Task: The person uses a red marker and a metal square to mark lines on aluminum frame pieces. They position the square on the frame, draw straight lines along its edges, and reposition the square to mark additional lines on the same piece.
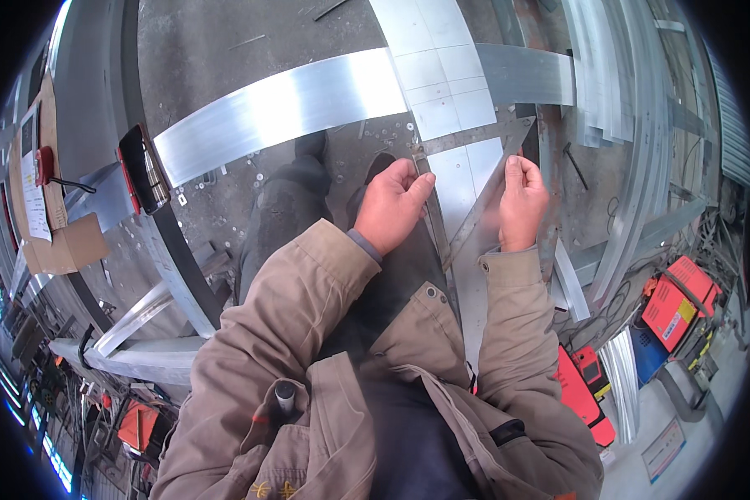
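Note:
A long shiny metal strip [454, 100] with marked lines runs from the top of the picture down toward me. A triangular metal set square [475, 137] lies on it. My left hand [392, 204] presses on the square's left edge, fingers on the metal. On the right side, my right hand [521, 204] holds the square's slanted bar with curled fingers. A second shiny strip [283, 108] crosses under the first one.
Curved metal strips [633, 125] are stacked at the right. Red machines [675, 304] stand at the lower right, another red one [587, 387] near my right elbow. A cardboard piece [54, 225] and a black-and-red tool [146, 171] lie at the left. Small washers dot the concrete floor [225, 33].

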Demonstrator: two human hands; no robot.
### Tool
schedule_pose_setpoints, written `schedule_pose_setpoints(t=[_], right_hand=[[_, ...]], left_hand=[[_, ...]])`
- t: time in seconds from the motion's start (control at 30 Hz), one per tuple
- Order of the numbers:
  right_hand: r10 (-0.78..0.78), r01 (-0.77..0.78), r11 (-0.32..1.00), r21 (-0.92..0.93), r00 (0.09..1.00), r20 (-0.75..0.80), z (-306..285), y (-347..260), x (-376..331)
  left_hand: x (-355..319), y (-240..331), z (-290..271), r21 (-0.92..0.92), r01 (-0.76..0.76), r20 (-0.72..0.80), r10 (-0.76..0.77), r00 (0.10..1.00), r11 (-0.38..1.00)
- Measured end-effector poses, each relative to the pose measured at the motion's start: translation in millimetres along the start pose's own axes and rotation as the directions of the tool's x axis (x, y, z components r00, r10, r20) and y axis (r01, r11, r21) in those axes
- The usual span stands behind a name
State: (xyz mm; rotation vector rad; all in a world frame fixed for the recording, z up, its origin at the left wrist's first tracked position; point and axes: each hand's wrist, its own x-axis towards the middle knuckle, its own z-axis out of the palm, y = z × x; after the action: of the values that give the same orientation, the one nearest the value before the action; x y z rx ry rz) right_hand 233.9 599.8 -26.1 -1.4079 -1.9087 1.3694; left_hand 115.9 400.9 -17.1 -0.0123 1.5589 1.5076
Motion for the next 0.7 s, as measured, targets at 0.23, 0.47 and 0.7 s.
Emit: schedule_pose_setpoints(t=[0.23,0.47,0.7], right_hand=[[0.004,-0.004,1.000,0.014,1.000,0.005,0,2,2],[0.014,-0.014,1.000,-0.001,1.000,0.007,-1,0,2],[-0.231,0.229,0.973,-0.027,0.965,-0.123,-15,-21,1]], left_hand=[[3,-7,0,0.017,-0.031,0.009,0.030,0.999,0.999],[4,-9,2,-0.005,-0.052,0.005,0.052,0.999,0.999],[8,-16,4,0.119,-0.083,-0.045,0.089,0.995,0.989]])
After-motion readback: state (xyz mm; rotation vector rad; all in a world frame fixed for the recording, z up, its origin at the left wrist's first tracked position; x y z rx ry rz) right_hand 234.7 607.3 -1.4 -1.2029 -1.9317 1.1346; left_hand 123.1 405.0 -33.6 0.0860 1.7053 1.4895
